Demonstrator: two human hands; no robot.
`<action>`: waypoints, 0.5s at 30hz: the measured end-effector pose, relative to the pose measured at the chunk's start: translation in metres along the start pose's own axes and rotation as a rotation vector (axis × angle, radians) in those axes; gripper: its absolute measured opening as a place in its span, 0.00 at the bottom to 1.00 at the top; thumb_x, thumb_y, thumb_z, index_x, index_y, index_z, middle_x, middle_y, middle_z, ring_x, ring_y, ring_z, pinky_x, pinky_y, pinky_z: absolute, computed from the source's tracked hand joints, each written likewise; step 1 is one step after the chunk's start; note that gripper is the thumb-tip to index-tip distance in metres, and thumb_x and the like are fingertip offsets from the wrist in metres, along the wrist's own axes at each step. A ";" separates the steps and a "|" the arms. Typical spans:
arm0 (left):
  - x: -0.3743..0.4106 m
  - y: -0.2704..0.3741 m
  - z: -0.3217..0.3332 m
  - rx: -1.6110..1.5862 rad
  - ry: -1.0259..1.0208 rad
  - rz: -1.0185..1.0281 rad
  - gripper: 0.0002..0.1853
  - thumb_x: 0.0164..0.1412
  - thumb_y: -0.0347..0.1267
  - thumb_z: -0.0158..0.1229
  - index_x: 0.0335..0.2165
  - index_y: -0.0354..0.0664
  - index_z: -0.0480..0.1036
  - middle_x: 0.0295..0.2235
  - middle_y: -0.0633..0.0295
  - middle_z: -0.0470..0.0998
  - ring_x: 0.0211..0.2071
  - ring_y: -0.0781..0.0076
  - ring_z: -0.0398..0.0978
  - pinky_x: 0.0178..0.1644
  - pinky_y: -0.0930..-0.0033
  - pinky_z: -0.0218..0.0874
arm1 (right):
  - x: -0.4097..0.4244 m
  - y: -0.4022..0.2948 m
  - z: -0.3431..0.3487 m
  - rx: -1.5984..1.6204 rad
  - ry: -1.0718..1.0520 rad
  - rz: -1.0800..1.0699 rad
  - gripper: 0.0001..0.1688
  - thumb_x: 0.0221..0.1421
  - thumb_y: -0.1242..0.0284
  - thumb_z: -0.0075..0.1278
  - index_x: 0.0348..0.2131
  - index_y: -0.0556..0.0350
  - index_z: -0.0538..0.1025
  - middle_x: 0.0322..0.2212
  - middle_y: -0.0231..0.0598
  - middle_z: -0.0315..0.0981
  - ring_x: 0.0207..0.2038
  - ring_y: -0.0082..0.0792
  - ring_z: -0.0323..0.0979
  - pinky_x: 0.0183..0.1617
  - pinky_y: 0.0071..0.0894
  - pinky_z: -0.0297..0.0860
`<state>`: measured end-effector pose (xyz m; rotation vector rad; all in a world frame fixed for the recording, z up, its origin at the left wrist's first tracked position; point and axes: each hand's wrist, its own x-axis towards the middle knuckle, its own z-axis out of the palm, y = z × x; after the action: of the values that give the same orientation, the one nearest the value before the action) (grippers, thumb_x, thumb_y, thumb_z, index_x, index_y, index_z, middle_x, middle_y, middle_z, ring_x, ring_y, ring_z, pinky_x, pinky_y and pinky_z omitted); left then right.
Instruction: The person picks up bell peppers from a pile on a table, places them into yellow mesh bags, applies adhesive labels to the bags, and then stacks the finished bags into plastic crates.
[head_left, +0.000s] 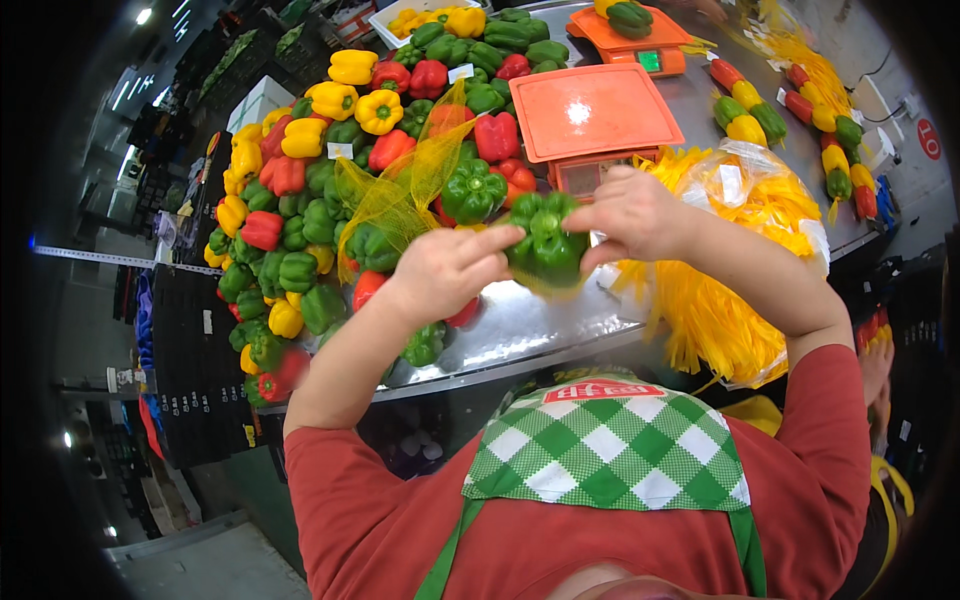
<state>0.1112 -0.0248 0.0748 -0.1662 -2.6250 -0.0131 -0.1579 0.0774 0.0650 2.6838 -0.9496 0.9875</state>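
Note:
Over the front of the metal table, a green bell pepper (546, 238) is held between my two hands, stem side up. The fingers of my left hand (454, 271) press on its left side, and my right hand (637, 214) grips its right side. A blurred yellowish band, perhaps netting, shows along the pepper's lower edge. Beyond my left hand, a yellow mesh net (409, 180) drapes over the pile, with a white tag at its upper end. Another green bell pepper (474, 191) sits just behind the held one, close to a red bell pepper (496, 137).
Red, yellow and green peppers heap up on the left. An orange scale (596, 112) stands ahead, a second orange scale (630, 37) behind it. Bundled yellow mesh bags (720, 322) lie right, partly in clear plastic. Netted peppers (750, 112) rest farther right. Another person's hand (877, 367) shows at right.

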 end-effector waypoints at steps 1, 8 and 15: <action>-0.008 0.006 0.007 0.008 -0.056 0.006 0.08 0.46 0.35 0.59 0.24 0.45 0.69 0.42 0.65 0.75 0.23 0.71 0.74 0.24 0.72 0.66 | -0.003 -0.001 0.003 -0.008 -0.068 -0.068 0.24 0.43 0.53 0.57 0.35 0.48 0.72 0.16 0.27 0.66 0.20 0.31 0.67 0.26 0.30 0.59; -0.028 0.033 0.027 -0.033 -0.247 -0.001 0.05 0.45 0.32 0.54 0.24 0.47 0.67 0.48 0.67 0.71 0.27 0.74 0.71 0.29 0.70 0.67 | -0.009 -0.025 0.002 -0.069 -0.443 -0.244 0.24 0.42 0.58 0.56 0.37 0.52 0.71 0.15 0.23 0.60 0.20 0.26 0.66 0.28 0.29 0.59; -0.016 0.035 -0.008 -0.341 -0.030 -0.239 0.10 0.46 0.26 0.64 0.26 0.41 0.68 0.40 0.56 0.75 0.31 0.63 0.75 0.33 0.69 0.68 | 0.015 -0.030 -0.031 -0.162 -0.374 -0.207 0.10 0.43 0.71 0.49 0.31 0.49 0.73 0.19 0.26 0.62 0.25 0.28 0.66 0.32 0.29 0.60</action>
<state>0.1327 0.0075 0.0733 0.0331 -2.6380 -0.5446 -0.1481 0.1039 0.1012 2.8034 -0.7452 0.3591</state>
